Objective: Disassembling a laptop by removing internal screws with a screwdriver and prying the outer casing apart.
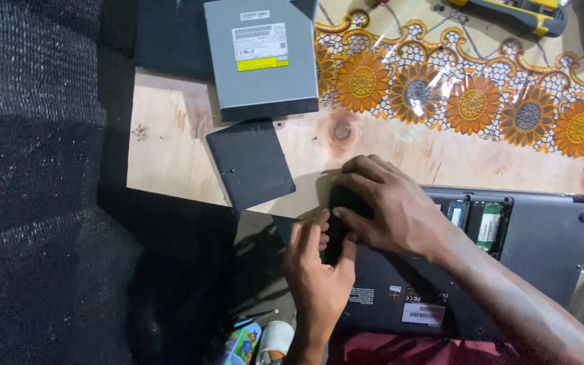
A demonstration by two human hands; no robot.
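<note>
Lower centre of frame: upturned dark grey laptop [542,236] lies bottom-side up at the wooden table [170,128] edge, memory bay open at centre right with green memory modules [489,226] showing. Both hands work a black battery pack [338,230] at the laptop's left end. Left hand [319,270] comes up from bottom centre, fingers curled close together, thumb and fingertips pinching the pack's lower part. Right hand [390,209] reaches in from lower right, fingers bent and pressed down over the pack's top edge. Whether the pack is seated or loose, cannot tell, hands cover the joint.

Step in hand, as a judgement: working the pack at its slot. Next move likely calls for an even push or pull along the slot, both hands keeping it level so it does not jam.

Upper centre: grey optical drive [261,57] with white and yellow labels. Just below it, a black cover panel [250,164], lying flat. Sunflower-print cloth [468,101] upper right, a yellow-black tool [522,13] at top edge.
</note>
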